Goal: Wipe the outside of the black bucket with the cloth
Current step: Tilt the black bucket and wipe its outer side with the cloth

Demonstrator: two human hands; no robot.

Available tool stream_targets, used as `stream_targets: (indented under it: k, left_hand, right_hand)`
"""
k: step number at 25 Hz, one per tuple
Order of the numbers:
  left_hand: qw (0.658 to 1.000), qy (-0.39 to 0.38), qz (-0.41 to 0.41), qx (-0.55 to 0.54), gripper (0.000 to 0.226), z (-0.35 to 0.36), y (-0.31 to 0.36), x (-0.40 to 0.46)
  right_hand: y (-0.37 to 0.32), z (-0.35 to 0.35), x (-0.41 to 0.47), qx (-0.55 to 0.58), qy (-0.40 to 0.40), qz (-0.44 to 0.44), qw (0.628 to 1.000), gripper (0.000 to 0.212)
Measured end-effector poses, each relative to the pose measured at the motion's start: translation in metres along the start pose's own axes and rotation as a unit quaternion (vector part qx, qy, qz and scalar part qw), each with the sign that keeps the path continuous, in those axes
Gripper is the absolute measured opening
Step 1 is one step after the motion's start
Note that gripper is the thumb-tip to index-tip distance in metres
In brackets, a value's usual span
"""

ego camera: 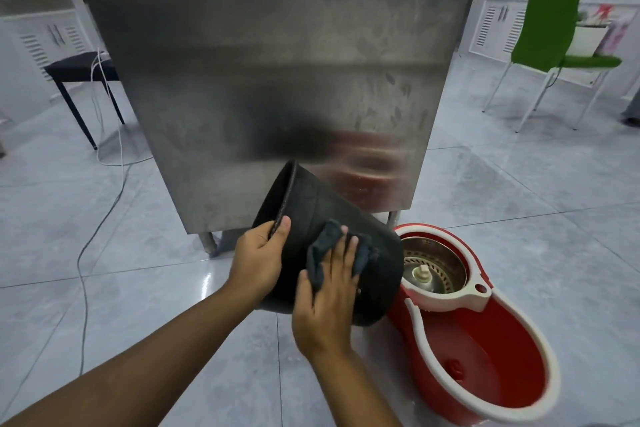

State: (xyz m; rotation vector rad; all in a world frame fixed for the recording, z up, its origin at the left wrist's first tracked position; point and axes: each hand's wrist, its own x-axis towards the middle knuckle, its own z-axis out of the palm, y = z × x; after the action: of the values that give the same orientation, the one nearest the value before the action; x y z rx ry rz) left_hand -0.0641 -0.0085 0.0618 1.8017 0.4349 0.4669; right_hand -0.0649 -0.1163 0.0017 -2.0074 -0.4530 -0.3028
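The black bucket (pixel 322 204) is tipped on its side above the tiled floor, its open rim turned up and to the left. My left hand (pixel 258 258) grips that rim, thumb outside and fingers inside. A dark grey cloth (pixel 320 255) is pressed flat against the bucket's outer wall. My right hand (pixel 327 302) lies on the cloth with fingers spread, holding it to the wall. The bucket's base points right, toward the red mop bucket.
A red and white spin-mop bucket (pixel 485 340) sits on the floor just right of the black bucket. A steel cabinet panel (pixel 263 62) stands right behind. A black stool (pixel 81 71) with trailing cables is at left, a green chair (pixel 554 10) at right.
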Motion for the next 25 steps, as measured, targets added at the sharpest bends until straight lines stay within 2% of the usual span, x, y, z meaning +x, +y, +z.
stream_targets:
  k: [2, 3, 7, 10, 12, 14, 17, 19, 21, 25]
  left_hand:
    - [1.0, -0.016, 0.021, 0.014, 0.048, 0.002, 0.0, -0.004]
    - [0.999, -0.022, 0.032, 0.019, 0.048, 0.002, 0.001, -0.005]
    - [0.998, 0.001, 0.043, 0.037, 0.053, -0.007, 0.004, -0.002]
    - [0.998, 0.008, 0.034, 0.044, 0.056, -0.008, 0.0, 0.002]
    - [0.999, 0.009, 0.017, 0.044, 0.058, -0.005, -0.004, 0.003]
    - [0.999, 0.003, 0.006, 0.048, 0.059, -0.002, -0.008, 0.001]
    - [0.996, -0.046, 0.033, 0.074, 0.058, 0.003, -0.011, -0.007]
    - [0.992, -0.068, 0.037, 0.102, 0.059, 0.002, -0.011, -0.008]
    - [0.986, -0.069, 0.05, 0.14, 0.056, -0.001, -0.01, -0.006]
    - [0.979, -0.045, 0.099, 0.171, 0.047, -0.002, -0.005, -0.01]
  right_hand:
    - [-0.003, -0.008, 0.021, -0.024, -0.008, -0.047, 0.999, 0.067]
    - [0.006, -0.012, 0.032, -0.018, -0.001, -0.039, 0.999, 0.066]
    - [0.066, -0.024, 0.037, 0.052, 0.055, 0.128, 0.989, 0.065]
    - [0.064, -0.007, 0.005, 0.052, 0.059, 0.163, 0.983, 0.071]
    - [0.036, 0.003, -0.008, 0.059, 0.027, 0.135, 0.989, 0.074]
    - [0.009, 0.005, -0.005, 0.037, -0.007, 0.06, 0.997, 0.072]
    - [-0.001, -0.003, 0.016, 0.009, -0.002, -0.015, 1.0, 0.069]
    - [0.016, -0.014, 0.031, 0.018, -0.007, 0.041, 0.999, 0.068]
    - [0.045, -0.022, 0.044, 0.039, 0.002, 0.172, 0.984, 0.066]
    - [0.099, -0.034, 0.048, 0.167, 0.06, 0.413, 0.893, 0.066]
